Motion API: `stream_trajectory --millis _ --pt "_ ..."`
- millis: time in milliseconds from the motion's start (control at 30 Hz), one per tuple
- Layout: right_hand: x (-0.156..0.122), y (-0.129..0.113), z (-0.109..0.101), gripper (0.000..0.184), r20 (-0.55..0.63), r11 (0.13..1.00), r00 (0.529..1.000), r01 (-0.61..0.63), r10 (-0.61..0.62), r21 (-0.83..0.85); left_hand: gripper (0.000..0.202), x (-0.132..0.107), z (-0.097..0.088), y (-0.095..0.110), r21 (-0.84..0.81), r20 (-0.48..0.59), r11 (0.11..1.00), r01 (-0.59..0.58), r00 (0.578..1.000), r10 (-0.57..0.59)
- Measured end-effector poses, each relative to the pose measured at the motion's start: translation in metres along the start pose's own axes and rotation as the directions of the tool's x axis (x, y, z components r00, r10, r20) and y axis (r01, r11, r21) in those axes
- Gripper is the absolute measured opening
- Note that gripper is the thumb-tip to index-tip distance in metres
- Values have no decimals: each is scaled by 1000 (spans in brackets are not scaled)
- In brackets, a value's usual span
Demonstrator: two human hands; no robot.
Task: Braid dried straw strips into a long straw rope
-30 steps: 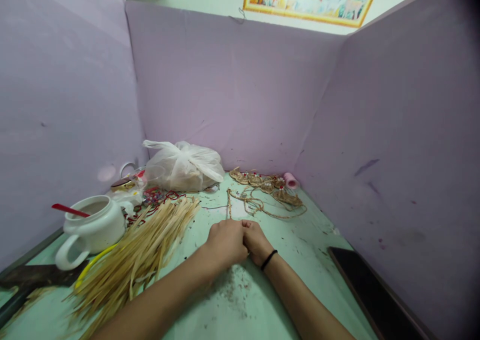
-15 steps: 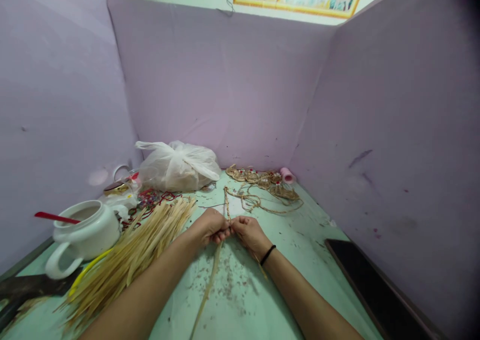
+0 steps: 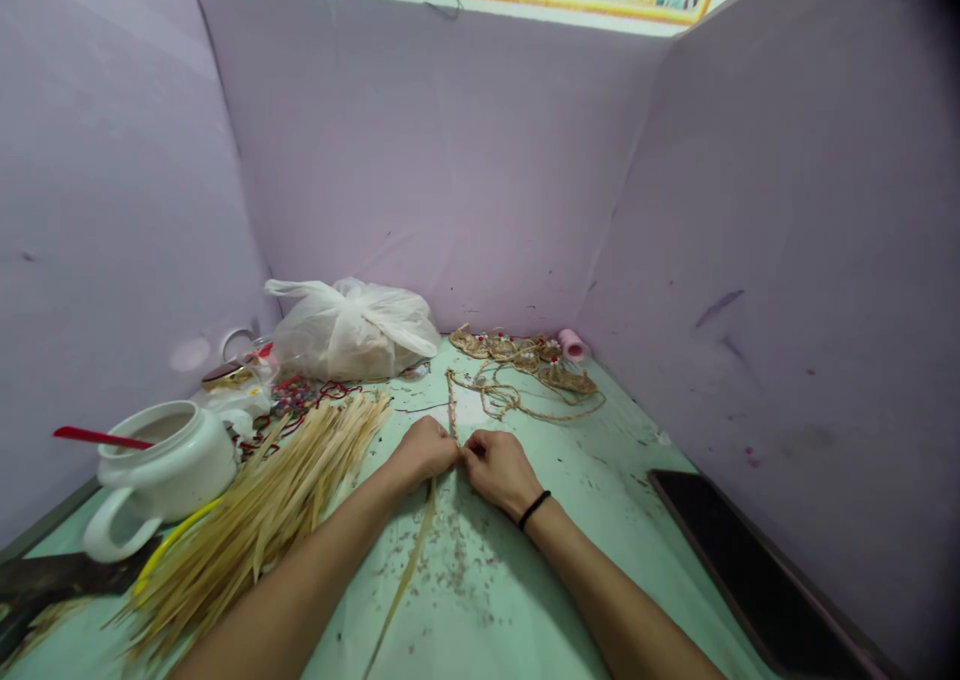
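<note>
Clock centre: the spot where both hands meet, seen from the head; 12 o'clock points to the far partition (image 3: 450, 170).
Left hand (image 3: 429, 447): palm down, fingers narrow, closed on the near end of the twisted straw cord (image 3: 452, 407); their inner side is hidden.
Right hand (image 3: 501, 472): touching the left, thumb and forefinger pinched narrow on the same end; the exact point gripped is too small to make out. A black hair band (image 3: 535, 510) circles the wrist.
Twisted straw cord: from the fingertips to 12 o'clock, past a white paper patch (image 3: 472, 410) on the pale green tabletop (image 3: 615, 495).
Loose strand (image 3: 409, 570): from beneath the left hand toward 7 o'clock.
Thin cord loops (image 3: 517, 398): at 1 to 2 o'clock.
Beaded woven straw pieces (image 3: 574, 380): at 1 o'clock, behind the loops, a pink thread spool (image 3: 572, 346) just beside them.
Straw bundle (image 3: 289, 500): at 8 to 9 o'clock, next to the left forearm.
White handled pot (image 3: 174, 470): at 9 o'clock, a red stick (image 3: 105, 437) leaning out over its rim.
Small coloured beads (image 3: 295, 393): between 9 and 10 o'clock.
Knotted white plastic bag (image 3: 356, 332): toward 10 to 11 o'clock.
Dark flat slab (image 3: 739, 555): between 3 and 4 o'clock.
</note>
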State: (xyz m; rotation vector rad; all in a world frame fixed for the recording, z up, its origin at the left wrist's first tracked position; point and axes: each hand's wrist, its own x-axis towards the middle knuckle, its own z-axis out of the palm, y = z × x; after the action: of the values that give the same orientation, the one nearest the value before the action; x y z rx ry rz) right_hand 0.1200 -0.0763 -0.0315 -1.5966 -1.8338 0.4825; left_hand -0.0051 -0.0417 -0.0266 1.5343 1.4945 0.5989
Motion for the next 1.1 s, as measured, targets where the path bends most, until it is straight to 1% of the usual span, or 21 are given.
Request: stream_trajectory --millis 67,100,133,200,267,333,400,500,600,700,767,800,867,900,933,967,1000,1033,1067,1100 --pt "0 -1 -2 19 -2 995 995 -98 98 14 14 2 3 -2 108 -43 993 -47 998 52" --pt "0 -1 -3 20 19 987 988 -153 152 49 14 2 5 -2 143 -52 988 -58 996 66" --pt "0 -1 -2 20 53 975 979 -202 198 92 13 2 5 -1 140 -48 989 -49 997 56" --pt "-1 -1 0 20 117 947 960 -273 255 170 13 -2 6 4 89 -42 996 5 999 -2" --pt "-3 -4 3 19 137 936 953 -295 272 194 13 -7 4 10 8 -28 996 85 996 -85" --pt "-8 -10 3 17 102 946 958 -283 269 158 15 -12 0 15 -61 1 984 166 986 -166" --pt "-13 -17 4 16 41 966 970 -243 240 87 17 -16 -3 18 -101 37 974 205 979 -202" --pt "-20 -24 6 17 -31 989 989 -144 143 -28 19 -17 -7 18 -120 80 971 205 977 -196" --pt "-26 -26 9 18 -40 993 998 -62 58 -98 20 -17 -7 17 -113 94 980 164 984 -154" --pt "-27 -26 8 17 10 998 999 -34 35 -59 21 -15 -10 17 -61 98 993 104 990 -98" --pt "-24 -25 4 17 24 999 998 -53 53 -5 19 -14 -13 16 -25 128 997 73 989 -69" --pt "-22 -24 2 20 2 997 998 -69 69 29 17 -13 -16 15 -15 151 998 63 987 -60" --pt "-16 -20 -1 23 -92 987 990 -94 106 127 15 -12 -20 13 -18 198 998 52 979 -48" --pt "-13 -17 -1 22 -136 974 982 -102 131 200 15 -11 -22 13 -22 222 998 56 974 -50" --pt "-10 -16 -1 21 -150 950 974 -119 167 289 15 -11 -23 12 -32 239 998 60 970 -51" --pt "-8 -14 -1 19 -123 907 968 -154 218 391 15 -11 -24 12 -47 252 997 61 966 -47" --pt "-7 -14 0 18 -48 842 961 -214 273 495 15 -11 -24 12 -66 257 996 57 966 -39" --pt "-6 -14 1 17 67 757 947 -293 315 585 14 -11 -23 12 -84 257 995 52 966 -29" --pt "-6 -15 3 16 197 666 923 -375 330 644 12 -12 -22 12 -101 255 994 40 967 -13" --pt "-7 -16 4 15 305 595 896 -443 324 671 11 -12 -21 12 -110 253 994 30 968 -2"
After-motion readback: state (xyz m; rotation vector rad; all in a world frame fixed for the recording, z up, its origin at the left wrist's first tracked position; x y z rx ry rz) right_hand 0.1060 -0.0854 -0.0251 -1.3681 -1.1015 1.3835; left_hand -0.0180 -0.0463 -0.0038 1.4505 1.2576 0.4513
